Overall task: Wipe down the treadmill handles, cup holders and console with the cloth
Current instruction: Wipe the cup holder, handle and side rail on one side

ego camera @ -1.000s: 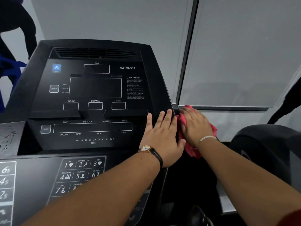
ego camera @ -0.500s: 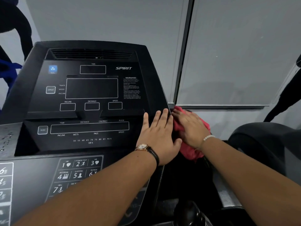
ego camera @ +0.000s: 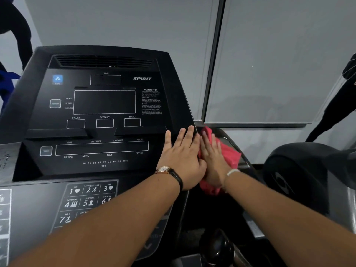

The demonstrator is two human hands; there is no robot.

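The black treadmill console (ego camera: 104,105) fills the left and middle of the view, with display windows and a grey keypad below. My left hand (ego camera: 182,157), wearing a watch, lies flat with straight fingers on the console's right edge. Just right of it, my right hand (ego camera: 212,160), with a bead bracelet, presses flat on a pink cloth (ego camera: 230,156) against the console's right side. The cloth spreads out beyond the fingers and hangs below the wrist. A dark rounded handle (ego camera: 221,245) shows low between my forearms.
A grey wall and window blind (ego camera: 269,64) stand behind the console. A neighbouring black machine (ego camera: 296,176) sits close on the right. A person's dark limb (ego camera: 339,105) shows at the right edge, and another person's dark and blue clothing (ego camera: 11,54) at the upper left.
My right hand has flattened on the cloth and slid a little down along the console's side. My left hand stays flat on the console edge.
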